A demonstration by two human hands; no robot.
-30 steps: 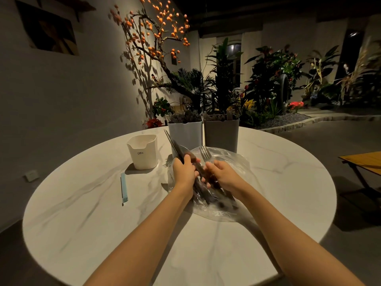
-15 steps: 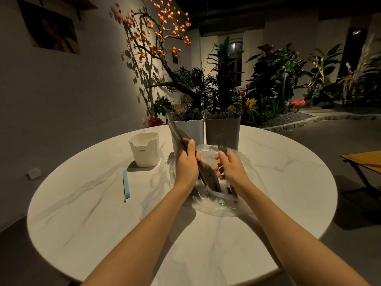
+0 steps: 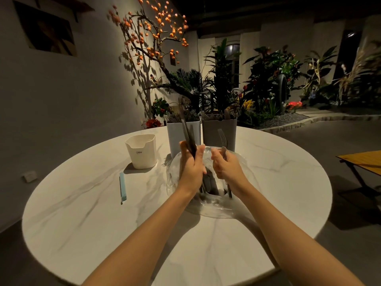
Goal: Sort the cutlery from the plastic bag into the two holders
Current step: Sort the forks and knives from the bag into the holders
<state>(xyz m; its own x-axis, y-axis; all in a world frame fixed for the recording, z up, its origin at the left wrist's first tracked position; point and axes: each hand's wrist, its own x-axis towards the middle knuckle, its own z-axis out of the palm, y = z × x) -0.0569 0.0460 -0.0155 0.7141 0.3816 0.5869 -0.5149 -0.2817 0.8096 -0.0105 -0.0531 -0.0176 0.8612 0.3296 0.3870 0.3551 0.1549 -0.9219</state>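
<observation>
The clear plastic bag [image 3: 208,203] lies crumpled on the round marble-look table [image 3: 82,213], just in front of the two holders, and dark cutlery [image 3: 208,182] sits heaped inside it between the person's wrists. The left hand [image 3: 190,164] is curled round a bundle of long dark pieces [image 3: 188,137] that stick up and lean slightly left, their upper ends crossing in front of the white holder [image 3: 175,135]. The right hand [image 3: 225,165] grips a dark fork [image 3: 223,139] by its handle, tines upward, so that it stands in front of the grey holder [image 3: 214,131]; the handle's lower end [image 3: 229,190] shows below the wrist, down in the bag. The two holders stand side by side at the far edge of the table, touching or nearly so, white on the left and grey on the right, each with things poking out of the top that I cannot make out in this dim light. Off to the left stands a small cream cup [image 3: 141,151] with a notched rim and faint lettering, and nearer the person lies a thin pale blue stick [image 3: 122,187]. Behind the table a branch with orange fruit [image 3: 152,34] spreads against the wall, beside a bed of leafy plants [image 3: 268,79].
</observation>
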